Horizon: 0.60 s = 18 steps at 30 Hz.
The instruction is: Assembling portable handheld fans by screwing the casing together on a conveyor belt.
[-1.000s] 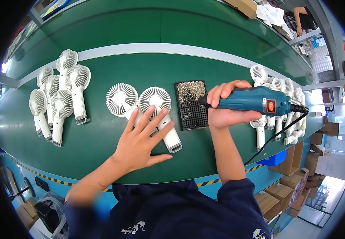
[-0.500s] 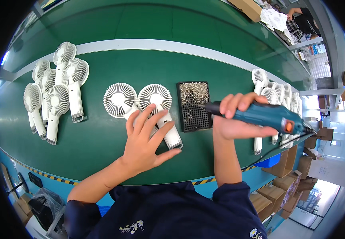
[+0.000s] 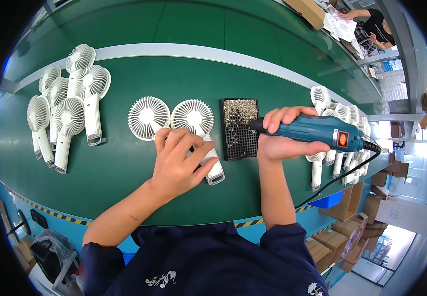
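Two white handheld fans lie side by side on the green table: the left fan [image 3: 148, 114] and the right fan [image 3: 193, 117]. My left hand [image 3: 176, 160] lies over their handles, fingers bent and closed around a handle of the right fan, hiding most of the left fan's handle. In my right hand [image 3: 285, 135] is a teal electric screwdriver [image 3: 317, 133], held level with its black nose pointing left. That nose is over the right edge of a black screw tray [image 3: 241, 159], whose far part is heaped with small screws [image 3: 241, 108].
A group of white fans [image 3: 70, 117] lies at the left, and another cluster [image 3: 344, 111] at the right, partly behind the screwdriver. A black cord [image 3: 339, 179] hangs from the tool. Cardboard boxes [image 3: 331, 241] stand at the lower right. Another person [image 3: 373, 29] works at the far right.
My left hand's spread fingers have curled in over the fan handles. My right hand has moved slightly left, levelling the screwdriver. The view has shifted a little.
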### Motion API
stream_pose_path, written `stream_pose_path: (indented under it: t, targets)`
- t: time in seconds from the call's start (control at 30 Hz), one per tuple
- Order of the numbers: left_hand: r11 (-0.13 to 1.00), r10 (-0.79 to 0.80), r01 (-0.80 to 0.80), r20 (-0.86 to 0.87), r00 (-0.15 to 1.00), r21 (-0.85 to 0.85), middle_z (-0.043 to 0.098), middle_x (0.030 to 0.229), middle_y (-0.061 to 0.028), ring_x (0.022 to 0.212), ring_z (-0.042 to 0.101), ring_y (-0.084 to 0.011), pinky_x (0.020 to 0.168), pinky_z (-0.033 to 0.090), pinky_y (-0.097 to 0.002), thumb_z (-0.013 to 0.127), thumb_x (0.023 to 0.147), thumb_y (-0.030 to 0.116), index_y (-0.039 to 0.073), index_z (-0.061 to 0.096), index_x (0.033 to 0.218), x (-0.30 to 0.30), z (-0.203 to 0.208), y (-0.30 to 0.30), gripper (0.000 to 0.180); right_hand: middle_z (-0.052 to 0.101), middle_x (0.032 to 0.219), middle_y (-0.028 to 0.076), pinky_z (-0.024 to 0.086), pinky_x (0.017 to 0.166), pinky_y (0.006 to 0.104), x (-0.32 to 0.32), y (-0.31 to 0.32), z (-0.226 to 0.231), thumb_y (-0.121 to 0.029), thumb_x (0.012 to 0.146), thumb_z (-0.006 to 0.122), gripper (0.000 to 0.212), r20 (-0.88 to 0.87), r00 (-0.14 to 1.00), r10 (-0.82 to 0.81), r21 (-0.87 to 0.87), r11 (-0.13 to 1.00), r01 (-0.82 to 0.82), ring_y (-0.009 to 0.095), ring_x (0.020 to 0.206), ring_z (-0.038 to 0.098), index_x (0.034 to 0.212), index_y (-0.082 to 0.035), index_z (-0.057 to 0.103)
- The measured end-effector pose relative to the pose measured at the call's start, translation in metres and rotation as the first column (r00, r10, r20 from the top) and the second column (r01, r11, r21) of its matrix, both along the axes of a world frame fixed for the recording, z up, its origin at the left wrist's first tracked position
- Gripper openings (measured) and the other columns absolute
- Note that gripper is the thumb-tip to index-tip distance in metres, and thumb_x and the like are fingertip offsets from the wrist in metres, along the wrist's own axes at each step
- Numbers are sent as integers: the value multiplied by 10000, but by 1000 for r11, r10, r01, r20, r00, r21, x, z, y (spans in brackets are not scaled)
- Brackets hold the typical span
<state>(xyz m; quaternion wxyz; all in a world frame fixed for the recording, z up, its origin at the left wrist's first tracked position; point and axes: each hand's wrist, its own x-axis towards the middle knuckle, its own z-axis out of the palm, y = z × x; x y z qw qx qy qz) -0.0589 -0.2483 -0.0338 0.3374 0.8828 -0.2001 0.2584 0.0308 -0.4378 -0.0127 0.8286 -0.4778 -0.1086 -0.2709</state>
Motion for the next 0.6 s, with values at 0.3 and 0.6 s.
stream_pose_path:
  t: [0.3, 0.6]
  targets:
    - [998, 39, -33, 115, 993, -52, 547, 804, 43, 832, 512, -177, 795, 312, -401, 833, 648, 147, 119, 728, 997, 1, 3, -5, 365, 514, 741, 36, 407, 380, 286, -37, 7, 45, -926, 759, 351, 924, 83, 981, 177, 186, 964, -189, 142, 410, 440, 1178, -127, 553]
    - [994, -28, 41, 126, 992, -99, 550, 745, 41, 744, 528, -169, 761, 316, -381, 855, 611, 128, 109, 728, 829, -1, -3, -3, 253, 496, 699, 22, 395, 370, 295, -53, 21, 49, -945, 735, 344, 926, -102, 965, 240, 239, 948, -210, 141, 388, 434, 1128, -134, 556]
